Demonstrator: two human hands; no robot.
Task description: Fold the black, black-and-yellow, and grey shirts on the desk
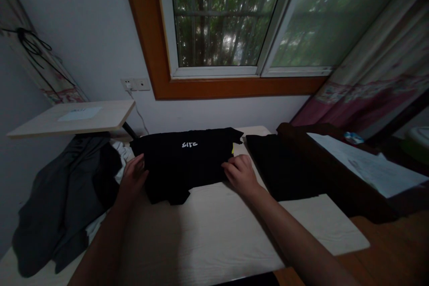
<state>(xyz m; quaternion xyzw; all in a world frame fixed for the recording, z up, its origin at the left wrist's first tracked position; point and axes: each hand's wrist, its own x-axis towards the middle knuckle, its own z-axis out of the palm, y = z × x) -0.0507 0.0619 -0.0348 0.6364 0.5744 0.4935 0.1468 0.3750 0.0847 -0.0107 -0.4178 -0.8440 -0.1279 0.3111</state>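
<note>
Two bare forearms [291, 230] are being extended over a pale wooden table [214, 232] toward a black garment [194, 163], which is being held on the tabletop by both hands. At the garment's left edge, fabric is being pinched by the fingers of the left hand [132, 175]; at its right edge, fabric is being pinched by the right hand [243, 174]. White lettering [189, 145] is being displayed near the garment's far edge. Left of the garment, a heap of grey clothing [63, 196] is being overhung by a raised shelf [107, 116]. Right of the garment, flat black cloth [281, 165] is being supported by the table. Beyond the garment, greenery is being seen through a window [217, 22].
</note>
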